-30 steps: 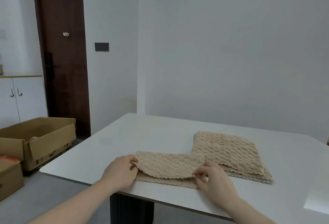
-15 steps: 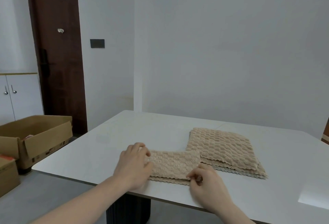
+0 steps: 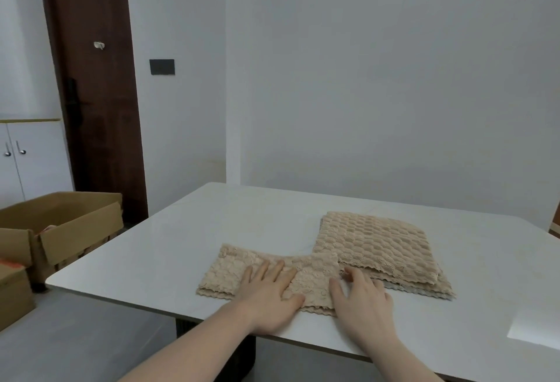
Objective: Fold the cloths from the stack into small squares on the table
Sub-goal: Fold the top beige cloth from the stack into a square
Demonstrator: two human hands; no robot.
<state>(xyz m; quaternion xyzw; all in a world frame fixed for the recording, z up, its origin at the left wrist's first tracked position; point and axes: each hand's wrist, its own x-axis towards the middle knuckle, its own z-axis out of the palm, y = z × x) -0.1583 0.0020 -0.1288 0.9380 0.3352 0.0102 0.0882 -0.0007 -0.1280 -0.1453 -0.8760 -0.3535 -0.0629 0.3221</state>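
Both my hands lie on the folded beige cloth (image 3: 266,272) at the bench's (image 3: 151,260) near edge, lower centre of frame: left hand (image 3: 266,293) flat with fingers straight, right hand (image 3: 360,296) with fingers loosely spread, beside the stack (image 3: 378,245).

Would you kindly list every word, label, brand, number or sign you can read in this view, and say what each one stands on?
None: no text can be read anywhere in the view.
The cardboard boxes, the dark wall plate and the cloth stack show no print.
An orange patch on the lower box may be a label, but it is too blurred to tell.
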